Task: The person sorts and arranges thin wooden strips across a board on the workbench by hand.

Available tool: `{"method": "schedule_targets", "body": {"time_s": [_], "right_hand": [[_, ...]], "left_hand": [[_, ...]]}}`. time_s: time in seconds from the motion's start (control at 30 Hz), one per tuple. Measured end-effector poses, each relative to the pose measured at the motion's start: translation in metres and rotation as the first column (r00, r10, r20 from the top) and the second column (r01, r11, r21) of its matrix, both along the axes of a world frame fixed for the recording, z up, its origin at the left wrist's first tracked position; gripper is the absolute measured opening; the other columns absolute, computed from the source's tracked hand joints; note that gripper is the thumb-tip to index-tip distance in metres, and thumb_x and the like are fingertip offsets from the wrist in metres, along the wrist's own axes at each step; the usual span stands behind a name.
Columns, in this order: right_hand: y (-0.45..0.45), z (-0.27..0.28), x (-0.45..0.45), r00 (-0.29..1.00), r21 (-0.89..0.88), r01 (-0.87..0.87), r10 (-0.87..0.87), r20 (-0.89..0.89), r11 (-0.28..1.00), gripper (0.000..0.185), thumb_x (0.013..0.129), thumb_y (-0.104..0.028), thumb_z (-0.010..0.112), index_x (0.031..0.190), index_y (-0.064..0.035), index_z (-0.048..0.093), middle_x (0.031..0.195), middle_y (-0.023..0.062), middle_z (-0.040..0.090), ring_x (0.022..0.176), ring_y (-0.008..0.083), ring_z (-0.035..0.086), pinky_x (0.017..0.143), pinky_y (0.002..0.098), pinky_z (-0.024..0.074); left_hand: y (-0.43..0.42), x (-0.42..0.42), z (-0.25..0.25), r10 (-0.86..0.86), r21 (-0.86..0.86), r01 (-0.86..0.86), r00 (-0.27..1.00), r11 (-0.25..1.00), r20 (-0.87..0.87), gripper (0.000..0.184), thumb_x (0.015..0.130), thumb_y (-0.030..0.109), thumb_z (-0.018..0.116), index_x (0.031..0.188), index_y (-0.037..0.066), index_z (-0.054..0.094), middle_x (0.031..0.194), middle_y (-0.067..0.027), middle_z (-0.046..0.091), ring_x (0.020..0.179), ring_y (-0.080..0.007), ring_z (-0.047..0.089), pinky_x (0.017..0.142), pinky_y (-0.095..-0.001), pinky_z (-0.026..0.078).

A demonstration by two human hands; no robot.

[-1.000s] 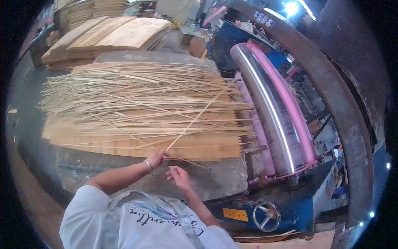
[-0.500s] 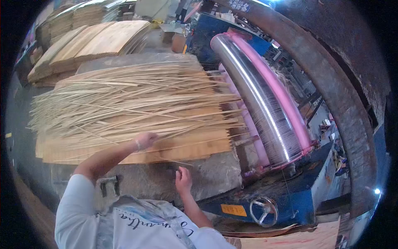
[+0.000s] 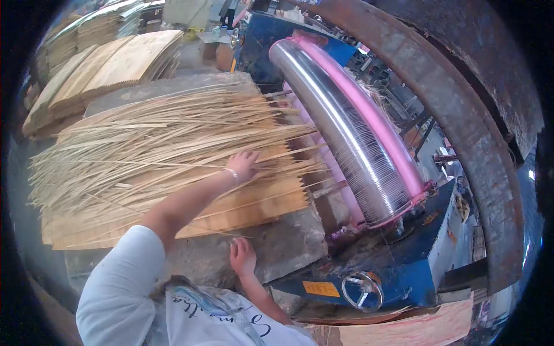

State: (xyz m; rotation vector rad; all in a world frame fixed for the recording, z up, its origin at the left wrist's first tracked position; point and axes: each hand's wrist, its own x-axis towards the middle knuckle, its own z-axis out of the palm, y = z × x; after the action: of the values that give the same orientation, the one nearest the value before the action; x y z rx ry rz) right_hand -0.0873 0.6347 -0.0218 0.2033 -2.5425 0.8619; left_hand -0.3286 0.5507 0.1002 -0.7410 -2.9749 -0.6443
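A layer of thin wooden strips [image 3: 133, 144] lies crisscrossed over orange-brown veneer sheets [image 3: 254, 202] with jagged right ends. My left hand [image 3: 242, 166], with a light band at its wrist, reaches across onto the strips near their right part. Its fingers are stretched out over them, and I see no strip gripped. Lower down, beside the near edge of the stack, is my right hand [image 3: 243, 258]. Its fingers are slightly bent and apart, close to the end of a thin strip that sticks out there; no hold on it shows.
Right of the stack stands a blue machine [image 3: 369, 288] with a shiny metal roller [image 3: 346, 132], a pink roller [image 3: 369, 115] and a handwheel [image 3: 362, 292]. A rusty curved beam [image 3: 461, 109] arches on the right. More veneer stacks [image 3: 109, 69] stand at the back left.
My left hand has moved up and right, farther onto the strips. My right hand stays near the stack's near edge. The whole view has shifted slightly.
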Motion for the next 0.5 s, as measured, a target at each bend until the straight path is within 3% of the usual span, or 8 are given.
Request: {"method": "schedule_targets", "body": {"time_s": [0.03,0.1,0.2,0.23,0.3,0.37,0.47,0.5], "right_hand": [[-0.001,0.002,0.001,1.0,-0.005,0.0,0.0,0.018,1.0,0.02,0.075,-0.014,0.057,0.093,-0.0067,0.054,0.092,0.0101,0.055,0.084,0.0288,0.053,0.072,0.0372,0.0449],[-0.003,0.008,0.001,0.999,-0.011,0.008,-0.007,0.039,1.0,0.018,0.075,-0.013,0.056,0.092,-0.0067,0.055,0.092,0.01,0.055,0.085,0.0287,0.054,0.072,0.0367,0.0451],[-0.007,0.008,0.003,1.0,0.009,0.027,-0.027,-0.012,1.0,0.018,0.075,-0.015,0.057,0.091,-0.0067,0.055,0.092,0.0096,0.055,0.086,0.0283,0.054,0.072,0.0369,0.0453],[-0.007,0.005,0.004,0.999,0.03,0.026,-0.025,-0.03,0.999,0.018,0.075,-0.015,0.057,0.091,-0.007,0.056,0.093,0.0093,0.055,0.086,0.0281,0.053,0.072,0.037,0.0454],[-0.006,-0.003,0.003,0.998,0.074,0.019,-0.015,-0.065,0.997,0.019,0.075,-0.017,0.057,0.092,-0.0076,0.056,0.093,0.0087,0.055,0.087,0.0279,0.053,0.072,0.037,0.0455],[-0.008,-0.003,0.003,0.997,0.131,0.037,-0.028,-0.075,0.991,0.018,0.076,-0.019,0.057,0.091,-0.0081,0.056,0.094,0.0078,0.054,0.086,0.027,0.053,0.07,0.0373,0.0457],[-0.01,-0.005,0.003,0.995,0.147,0.022,-0.007,-0.104,0.989,0.016,0.076,-0.02,0.056,0.088,-0.0079,0.057,0.093,0.0071,0.053,0.084,0.0267,0.053,0.069,0.0375,0.0454],[-0.012,-0.003,0.003,0.995,0.142,0.018,-0.004,-0.095,0.99,0.016,0.076,-0.019,0.056,0.088,-0.0077,0.057,0.093,0.0071,0.053,0.084,0.0268,0.053,0.07,0.0375,0.0453]], "left_hand": [[-0.019,0.006,-0.006,-0.022,0.006,0.022,0.993,1.0,0.117,0.065,0.074,0.032,0.057,0.129,0.012,0.028,0.129,-0.0145,0.033,0.12,-0.0343,0.027,0.097,-0.0455,0.026],[-0.073,0.026,-0.037,-0.043,-0.066,0.043,0.999,0.997,-0.005,0.07,0.072,0.042,0.057,0.129,0.015,0.027,0.13,-0.0126,0.031,0.12,-0.0303,0.029,0.099,-0.0441,0.024],[-0.163,0.08,-0.008,-0.04,-0.242,0.066,0.993,0.968,0.111,0.089,0.065,0.048,0.062,0.132,0.008,0.02,0.134,-0.0178,0.023,0.125,-0.0337,0.02,0.101,-0.0453,0.019],[-0.197,0.094,-0.02,0.104,-0.178,-0.067,0.973,0.982,0.205,0.098,0.058,0.051,0.067,0.132,0.007,0.02,0.136,-0.0178,0.019,0.126,-0.0344,0.017,0.101,-0.0472,0.018],[-0.264,0.113,-0.049,0.24,-0.338,-0.159,0.946,0.928,0.216,0.112,0.052,0.057,0.069,0.135,0.011,0.009,0.139,-0.0151,0.014,0.127,-0.0345,0.014,0.101,-0.0504,0.015],[-0.309,0.141,-0.045,0.333,-0.482,-0.182,0.909,0.857,0.25,0.124,0.043,0.06,0.071,0.135,0.009,0.005,0.14,-0.0139,0.009,0.129,-0.0317,0.01,0.102,-0.0497,0.013],[-0.352,0.173,-0.045,0.369,-0.485,-0.244,0.912,0.84,0.18,0.131,0.038,0.061,0.072,0.135,0.008,0.003,0.14,-0.0132,0.009,0.13,-0.0293,0.007,0.102,-0.0505,0.011],[-0.359,0.177,-0.049,0.423,-0.444,-0.324,0.895,0.835,0.143,0.125,0.042,0.052,0.076,0.135,0.008,0.005,0.141,-0.0115,0.009,0.13,-0.0289,0.005,0.102,-0.0516,0.01]]}}
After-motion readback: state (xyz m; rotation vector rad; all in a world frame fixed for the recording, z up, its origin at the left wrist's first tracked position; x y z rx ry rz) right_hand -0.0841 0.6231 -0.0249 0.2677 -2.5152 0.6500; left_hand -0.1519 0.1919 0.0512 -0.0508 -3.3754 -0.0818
